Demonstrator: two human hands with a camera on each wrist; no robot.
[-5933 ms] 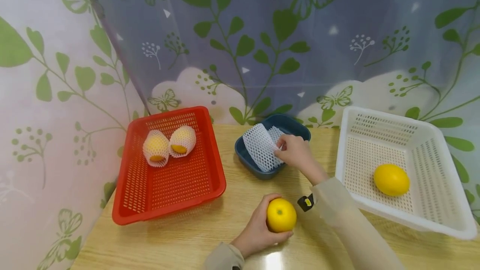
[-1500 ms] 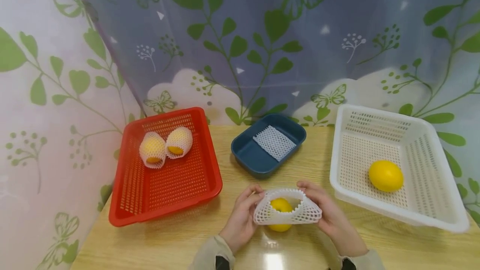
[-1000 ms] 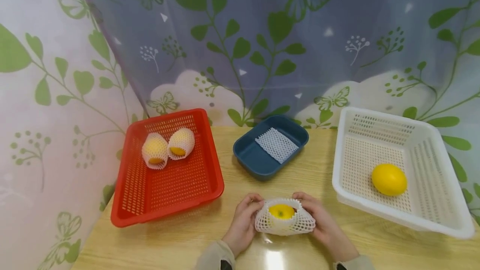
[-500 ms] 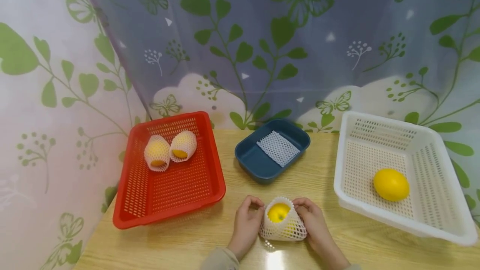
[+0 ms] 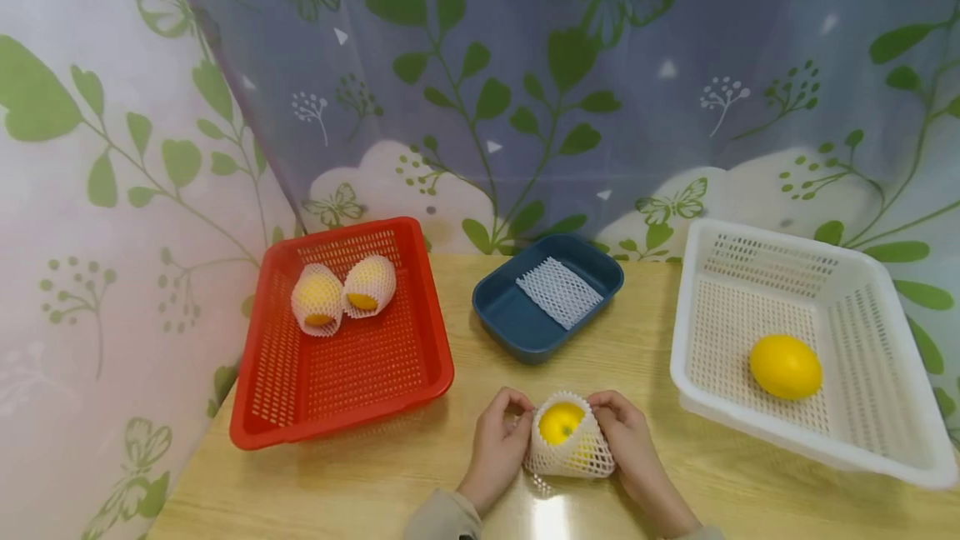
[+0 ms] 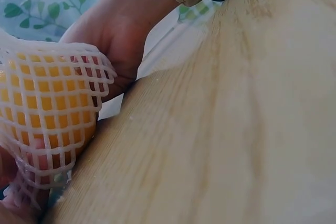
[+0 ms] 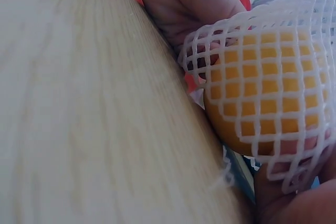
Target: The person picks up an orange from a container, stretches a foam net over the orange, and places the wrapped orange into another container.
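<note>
A round yellow fruit [image 5: 560,423] with a small green stem mark sits on the table in front of me, inside a white foam net sleeve [image 5: 573,458]. The fruit's top shows through the sleeve's mouth. My left hand [image 5: 497,446] pinches the sleeve's left edge, and my right hand [image 5: 632,448] pinches its right edge. In the left wrist view, the mesh [image 6: 50,103] stretches over the fruit's side, with fingers showing through it. The right wrist view has the net [image 7: 268,87] covering most of the fruit, its lower side close to the tabletop.
A blue tray [image 5: 506,315] behind the hands holds a flat foam net [image 5: 559,293]. At left, a red basket [image 5: 341,419] contains two net-wrapped fruits [image 5: 317,300]. The white basket [image 5: 802,440] at right holds one bare yellow fruit [image 5: 785,367].
My right hand has brought a foam net from the blue tray. Both hands held it stretched above the fruit, then drew it down around the fruit. Over the last half second little differs.
</note>
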